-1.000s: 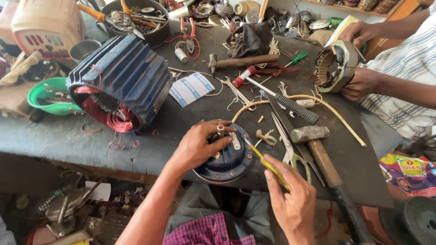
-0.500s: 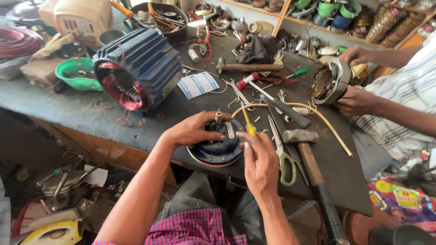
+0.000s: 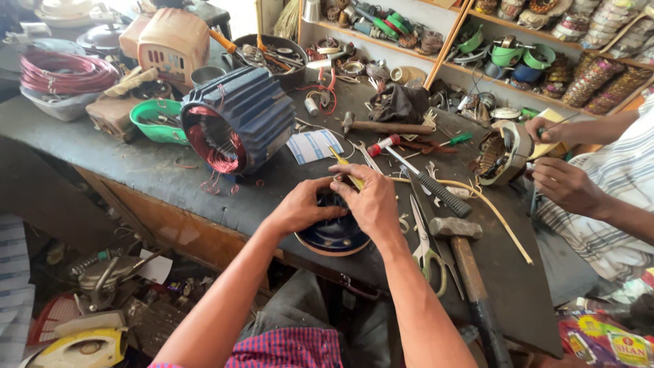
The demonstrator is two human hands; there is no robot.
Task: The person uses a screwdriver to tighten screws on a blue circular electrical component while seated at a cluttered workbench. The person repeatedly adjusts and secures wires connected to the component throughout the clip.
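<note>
At the near edge of the workbench, head view: both hands meet over a round dark-blue motor cover (image 3: 334, 233), which lies flat on the dark bench top (image 3: 136, 170) and overhangs its front edge a little.
Left hand: the left hand (image 3: 304, 206) rests on the cover's left rim, fingers curled down and pressed against it, steadying it rather than pinching anything.
Right hand: the right hand (image 3: 371, 201) sits on the cover's right and far side, thumb and forefinger pinched on a yellow-handled screwdriver (image 3: 345, 165) that slants away from the cover towards the back of the bench.
Tip of the tool: hidden under the fingers, so where it bears on the cover cannot be told.
Doing it well: I judge the left hand should keep the cover from turning or tipping off the edge, and the tool should be held short and pushed gently so it does not skip.
Right of the cover: scissors (image 3: 426, 240) and a wooden-handled hammer (image 3: 466, 262) lie just beside it, close enough to be knocked.
Left and behind the cover: a blue finned stator with copper windings (image 3: 235, 126) stands well apart.
Far right of the cover: another person's hands (image 3: 565, 184) hold a separate motor part (image 3: 504, 151).
</note>
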